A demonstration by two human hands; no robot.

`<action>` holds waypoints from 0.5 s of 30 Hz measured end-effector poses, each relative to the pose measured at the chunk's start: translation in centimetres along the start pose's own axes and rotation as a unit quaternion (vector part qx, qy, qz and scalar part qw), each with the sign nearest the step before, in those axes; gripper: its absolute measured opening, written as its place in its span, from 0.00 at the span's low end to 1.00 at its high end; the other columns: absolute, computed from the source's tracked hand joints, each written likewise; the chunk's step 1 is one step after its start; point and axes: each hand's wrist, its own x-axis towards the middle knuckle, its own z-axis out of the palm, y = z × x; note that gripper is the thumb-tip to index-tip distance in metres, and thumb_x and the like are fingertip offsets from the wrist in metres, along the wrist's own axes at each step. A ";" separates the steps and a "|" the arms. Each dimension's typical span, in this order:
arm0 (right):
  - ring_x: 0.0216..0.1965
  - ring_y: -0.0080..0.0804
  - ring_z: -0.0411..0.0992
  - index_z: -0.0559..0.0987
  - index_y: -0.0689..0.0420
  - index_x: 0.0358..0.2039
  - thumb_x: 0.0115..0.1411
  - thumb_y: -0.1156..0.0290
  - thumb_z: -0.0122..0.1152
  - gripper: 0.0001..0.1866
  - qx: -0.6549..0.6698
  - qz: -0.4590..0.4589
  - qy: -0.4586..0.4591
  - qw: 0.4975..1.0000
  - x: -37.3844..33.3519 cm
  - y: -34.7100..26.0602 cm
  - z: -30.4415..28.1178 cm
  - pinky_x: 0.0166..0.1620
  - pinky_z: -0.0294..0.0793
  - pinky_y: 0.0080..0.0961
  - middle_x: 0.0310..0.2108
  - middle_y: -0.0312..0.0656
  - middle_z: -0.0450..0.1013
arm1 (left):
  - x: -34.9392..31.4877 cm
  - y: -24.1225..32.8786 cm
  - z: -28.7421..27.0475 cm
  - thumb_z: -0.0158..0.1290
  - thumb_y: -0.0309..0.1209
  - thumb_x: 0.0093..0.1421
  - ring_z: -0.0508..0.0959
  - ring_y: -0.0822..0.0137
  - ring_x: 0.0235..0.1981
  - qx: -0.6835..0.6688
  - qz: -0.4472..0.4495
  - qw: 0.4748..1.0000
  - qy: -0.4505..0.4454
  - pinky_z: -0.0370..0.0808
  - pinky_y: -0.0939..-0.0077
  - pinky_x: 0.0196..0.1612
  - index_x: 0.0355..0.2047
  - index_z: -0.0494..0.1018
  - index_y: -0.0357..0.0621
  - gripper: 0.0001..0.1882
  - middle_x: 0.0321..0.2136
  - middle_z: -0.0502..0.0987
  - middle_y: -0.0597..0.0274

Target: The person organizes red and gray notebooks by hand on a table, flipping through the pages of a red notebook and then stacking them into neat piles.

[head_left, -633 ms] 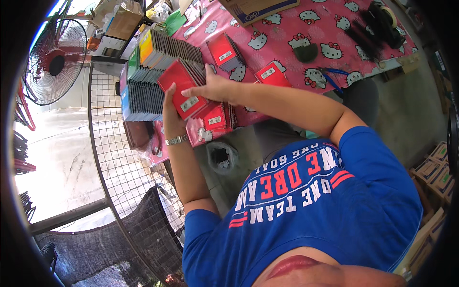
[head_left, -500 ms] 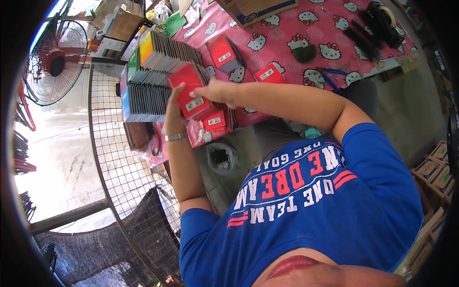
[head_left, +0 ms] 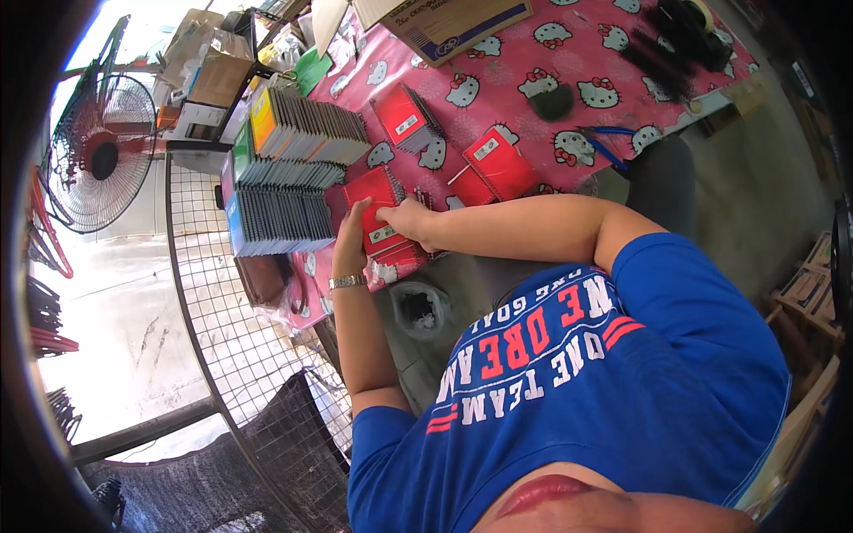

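Both hands grip a red spiral notebook [head_left: 370,188] near the table's front edge, perhaps several stacked together. My left hand [head_left: 352,238] holds its left side, while my right hand [head_left: 410,222] closes over its right side with the thumb on the cover. Beneath them lie more red notebooks [head_left: 397,257], partly hidden. Just beyond stands a red notebook stack [head_left: 404,117]. To the right, a red notebook [head_left: 498,166] lies on the pink table cover [head_left: 560,67]. At the left, tall rows of notebooks with yellow [head_left: 264,118], green [head_left: 244,151] and blue [head_left: 235,226] covers stand close together.
A cardboard box [head_left: 453,31] sits at the far edge. Blue-handled pliers [head_left: 611,147], a dark green object [head_left: 553,104] and black brushes [head_left: 666,62] lie to the right. Below the front edge is a bag-lined bin [head_left: 419,311]. A fan [head_left: 105,160] and wire mesh [head_left: 227,329] flank the left.
My hands have lowered the red notebook toward the notebooks below, and it looks more level. The view has shifted slightly, showing more of the red notebook at the right.
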 end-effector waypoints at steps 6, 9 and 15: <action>0.58 0.47 0.66 0.49 0.65 0.65 0.54 0.52 0.61 0.48 0.047 0.012 -0.062 0.997 0.1 -0.8 -0.6 0.57 0.67 0.40 0.59 0.59 0.63 | -0.9 1.0 0.8 0.57 0.45 0.56 0.80 0.60 0.39 0.058 0.057 0.996 0.046 0.80 0.64 0.39 0.50 0.67 0.41 0.27 0.43 0.74 0.54; 0.60 0.47 0.63 0.46 0.65 0.66 0.53 0.50 0.62 0.51 0.062 0.018 -0.071 0.995 0.5 -1.8 -0.5 0.58 0.65 0.41 0.61 0.58 0.61 | -1.1 1.7 1.7 0.56 0.45 0.58 0.81 0.61 0.37 -0.001 0.046 0.998 0.038 0.80 0.64 0.39 0.48 0.68 0.46 0.23 0.39 0.76 0.58; 0.55 0.46 0.67 0.55 0.61 0.64 0.51 0.49 0.65 0.48 -0.007 0.036 -0.037 0.999 -1.2 -3.6 -0.6 0.55 0.66 0.45 0.57 0.54 0.65 | -0.8 0.8 -0.7 0.55 0.46 0.59 0.81 0.60 0.36 -0.050 0.022 0.998 0.025 0.81 0.63 0.39 0.44 0.72 0.46 0.20 0.38 0.80 0.57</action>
